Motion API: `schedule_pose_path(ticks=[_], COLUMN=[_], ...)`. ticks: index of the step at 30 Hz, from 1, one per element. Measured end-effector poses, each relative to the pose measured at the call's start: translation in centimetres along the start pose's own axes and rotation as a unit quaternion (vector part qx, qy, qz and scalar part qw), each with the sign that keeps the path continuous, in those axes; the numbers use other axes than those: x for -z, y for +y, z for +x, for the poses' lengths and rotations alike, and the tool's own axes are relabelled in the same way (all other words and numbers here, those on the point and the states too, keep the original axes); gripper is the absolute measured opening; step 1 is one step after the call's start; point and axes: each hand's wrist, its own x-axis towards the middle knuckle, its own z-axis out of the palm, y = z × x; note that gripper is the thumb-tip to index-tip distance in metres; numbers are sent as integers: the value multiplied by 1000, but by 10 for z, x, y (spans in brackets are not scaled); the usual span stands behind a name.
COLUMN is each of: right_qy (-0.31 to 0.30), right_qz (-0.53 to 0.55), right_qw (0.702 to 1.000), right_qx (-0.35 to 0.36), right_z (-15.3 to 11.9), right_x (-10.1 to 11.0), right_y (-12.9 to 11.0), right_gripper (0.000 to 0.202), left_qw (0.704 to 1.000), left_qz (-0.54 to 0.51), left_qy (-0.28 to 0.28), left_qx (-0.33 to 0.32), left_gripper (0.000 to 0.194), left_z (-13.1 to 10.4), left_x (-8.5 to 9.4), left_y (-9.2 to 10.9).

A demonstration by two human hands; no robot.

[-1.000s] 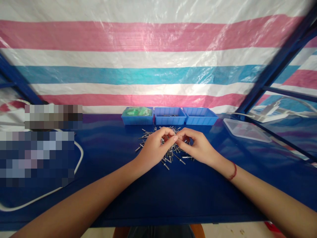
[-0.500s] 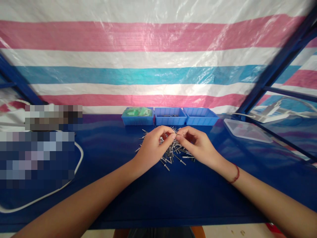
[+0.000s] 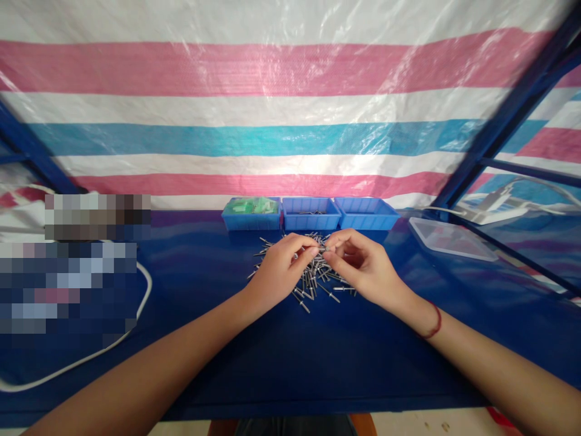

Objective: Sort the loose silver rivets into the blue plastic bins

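Observation:
A heap of silver metal rivets (image 3: pixel 311 281) lies on the blue table, partly covered by my hands. Over the heap, my left hand (image 3: pixel 284 263) pinches one end of a small metal rivet (image 3: pixel 323 248) between thumb and fingertips. My right hand (image 3: pixel 361 260), with a dark red cord on its wrist, has its thumb and forefinger closed at the rivet's other end. The fingertips of both hands are close together, and the rivet shows between them.
Behind the heap stand three blue bins: the left one (image 3: pixel 252 223) holds green packets, the middle one (image 3: pixel 311 223) some rivets, then a right one (image 3: pixel 367 223). A clear lid (image 3: pixel 451 239) lies right. A white cable (image 3: pixel 147 290) curves at left.
My right fingertips have shifted slightly right, away from my left ones, and more of the rivet shows between them. The view has moved very slightly.

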Motion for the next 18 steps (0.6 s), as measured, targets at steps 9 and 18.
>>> schedule_pose_path(ticks=[9, 18], right_qy=[-15, 75], right_qz=[-196, -345], right_qw=[970, 923], right_qx=[145, 154], right_z=[3, 52], right_x=[8, 13], right_y=[-4, 14], right_gripper=[5, 17], left_qw=[997, 998], left_qz=[38, 65], left_qy=[-50, 9], left_qx=[-46, -13], left_gripper=[23, 27], left_z=[-1, -3], left_x=[3, 6], left_y=[4, -7])
